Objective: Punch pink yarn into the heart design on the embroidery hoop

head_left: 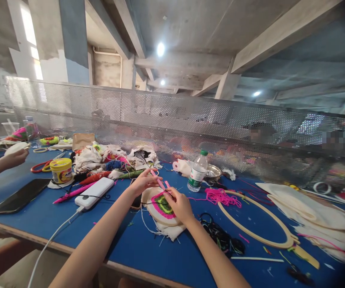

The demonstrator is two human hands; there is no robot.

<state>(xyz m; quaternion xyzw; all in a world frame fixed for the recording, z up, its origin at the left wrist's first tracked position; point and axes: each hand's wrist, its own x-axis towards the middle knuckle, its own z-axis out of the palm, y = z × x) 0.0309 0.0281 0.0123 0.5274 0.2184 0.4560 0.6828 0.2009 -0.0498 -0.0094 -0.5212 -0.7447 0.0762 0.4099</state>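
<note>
From my end of the feed, both hands meet at the centre of the frame. The left hand (144,182) has its fingers closed on a pink stick (158,180), which slants down toward the right hand (178,203). The right hand's fingers are pinched together on the stick's lower end; a short pink tip shows above them, and I cannot tell whether it is a separate piece. Just beneath, at the lower centre, I see a hooped cloth (153,215) with a pink and green patch (163,206), partly covered by the right hand.

Left of the hands I have a white power bank (96,192), a yellow tub (61,171) and a dark phone (19,196). At the left edge, another person's hand (16,156) holds white cloth (15,149). Right of centre stands a water bottle (198,173), with pink yarn (222,198) near it, touching a wooden hoop (289,241). Black yarn (220,236) lies at lower right on the blue table (148,264).
</note>
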